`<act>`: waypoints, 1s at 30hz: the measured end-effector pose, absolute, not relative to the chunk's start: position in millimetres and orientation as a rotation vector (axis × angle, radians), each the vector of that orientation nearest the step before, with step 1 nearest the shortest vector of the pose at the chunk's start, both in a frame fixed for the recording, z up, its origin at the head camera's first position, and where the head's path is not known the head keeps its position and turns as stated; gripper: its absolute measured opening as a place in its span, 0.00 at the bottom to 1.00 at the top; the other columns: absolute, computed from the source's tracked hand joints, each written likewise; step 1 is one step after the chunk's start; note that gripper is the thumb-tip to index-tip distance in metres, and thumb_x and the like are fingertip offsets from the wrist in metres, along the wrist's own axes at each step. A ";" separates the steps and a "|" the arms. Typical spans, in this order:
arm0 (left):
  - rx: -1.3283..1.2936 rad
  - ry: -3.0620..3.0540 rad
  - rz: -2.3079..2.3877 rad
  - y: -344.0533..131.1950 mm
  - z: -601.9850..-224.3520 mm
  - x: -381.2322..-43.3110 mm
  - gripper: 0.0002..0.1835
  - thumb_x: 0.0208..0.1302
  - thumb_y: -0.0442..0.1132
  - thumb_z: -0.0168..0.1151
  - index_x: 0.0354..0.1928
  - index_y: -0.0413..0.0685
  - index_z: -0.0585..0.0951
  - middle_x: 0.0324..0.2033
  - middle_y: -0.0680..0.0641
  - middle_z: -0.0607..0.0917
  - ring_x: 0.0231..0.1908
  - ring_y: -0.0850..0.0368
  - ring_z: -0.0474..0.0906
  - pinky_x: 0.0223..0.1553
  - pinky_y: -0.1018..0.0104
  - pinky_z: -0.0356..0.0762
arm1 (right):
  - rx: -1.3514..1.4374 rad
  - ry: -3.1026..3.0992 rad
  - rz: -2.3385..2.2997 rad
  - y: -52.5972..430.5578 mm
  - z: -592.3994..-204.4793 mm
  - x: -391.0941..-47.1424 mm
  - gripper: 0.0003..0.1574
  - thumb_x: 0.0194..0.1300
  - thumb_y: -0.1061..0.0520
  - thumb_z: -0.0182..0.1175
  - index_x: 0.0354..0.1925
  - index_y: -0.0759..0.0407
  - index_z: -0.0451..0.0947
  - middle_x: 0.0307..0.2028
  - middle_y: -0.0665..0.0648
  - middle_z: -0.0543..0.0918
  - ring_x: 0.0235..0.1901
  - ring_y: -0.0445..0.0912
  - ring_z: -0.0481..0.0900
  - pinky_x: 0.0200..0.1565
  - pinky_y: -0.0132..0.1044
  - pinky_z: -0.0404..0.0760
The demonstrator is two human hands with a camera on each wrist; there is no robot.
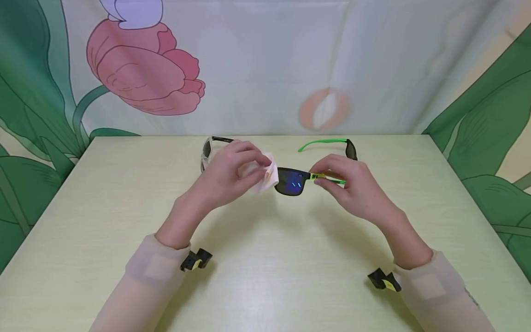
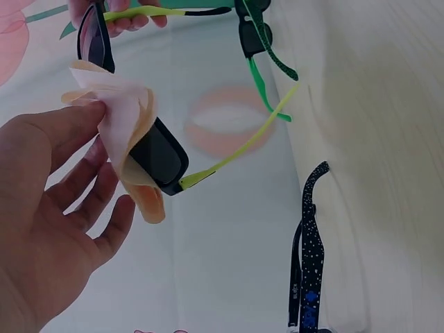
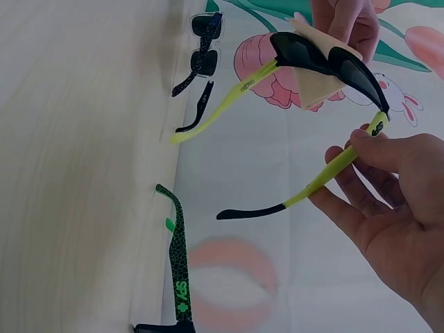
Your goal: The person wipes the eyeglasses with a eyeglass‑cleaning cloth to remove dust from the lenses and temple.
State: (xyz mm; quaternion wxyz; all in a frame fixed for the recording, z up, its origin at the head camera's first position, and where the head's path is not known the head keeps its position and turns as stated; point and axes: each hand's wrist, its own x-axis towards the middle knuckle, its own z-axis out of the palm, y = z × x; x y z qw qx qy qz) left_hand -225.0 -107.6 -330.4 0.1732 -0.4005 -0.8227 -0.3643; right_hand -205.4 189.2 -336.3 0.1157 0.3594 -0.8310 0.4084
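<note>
Black sunglasses with yellow temple arms (image 1: 290,181) are held up above the table, their lenses dark with a blue sheen. My right hand (image 1: 352,186) pinches one yellow temple arm (image 3: 340,164) close to its hinge. With thumb and fingers, my left hand (image 1: 232,175) pinches a thin pale pink and peach cloth (image 2: 132,125) folded over the lens on the other side. In the left wrist view, part of that lens (image 2: 161,154) shows below the cloth. The second temple arm (image 3: 239,90) stands unfolded and free of both hands.
Behind my left hand lie clear-framed sunglasses (image 1: 206,148) with black speckled arms. Behind my right hand lie dark sunglasses with green arms (image 1: 325,141). A pale wooden table (image 1: 265,267) ends at a printed curtain (image 1: 257,69) with flowers and leaves.
</note>
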 end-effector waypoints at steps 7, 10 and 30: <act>-1.178 -2.411 -0.992 -111.3 -329.9 -225.4 0.12 0.62 0.29 0.71 0.48 0.41 0.87 0.48 0.43 0.83 0.54 0.47 0.74 0.54 0.53 0.74 | 1.073 -2.435 1.146 189.5 -336.7 -205.8 0.15 0.60 0.75 0.70 0.43 0.60 0.85 0.41 0.51 0.86 0.46 0.47 0.83 0.48 0.47 0.86; -1.216 -2.419 -0.958 -111.5 -329.0 -226.3 0.13 0.62 0.29 0.71 0.49 0.41 0.86 0.48 0.44 0.83 0.53 0.47 0.74 0.54 0.52 0.75 | 1.088 -2.418 1.102 189.6 -336.6 -206.7 0.15 0.60 0.74 0.70 0.43 0.60 0.86 0.41 0.50 0.86 0.46 0.48 0.84 0.48 0.43 0.85; -1.388 -2.498 -0.925 -107.1 -334.5 -224.1 0.08 0.62 0.27 0.71 0.40 0.44 0.83 0.38 0.53 0.84 0.43 0.55 0.77 0.51 0.58 0.74 | 1.166 -2.388 1.069 191.8 -338.9 -207.2 0.17 0.59 0.74 0.71 0.43 0.58 0.87 0.43 0.49 0.86 0.45 0.46 0.83 0.47 0.34 0.80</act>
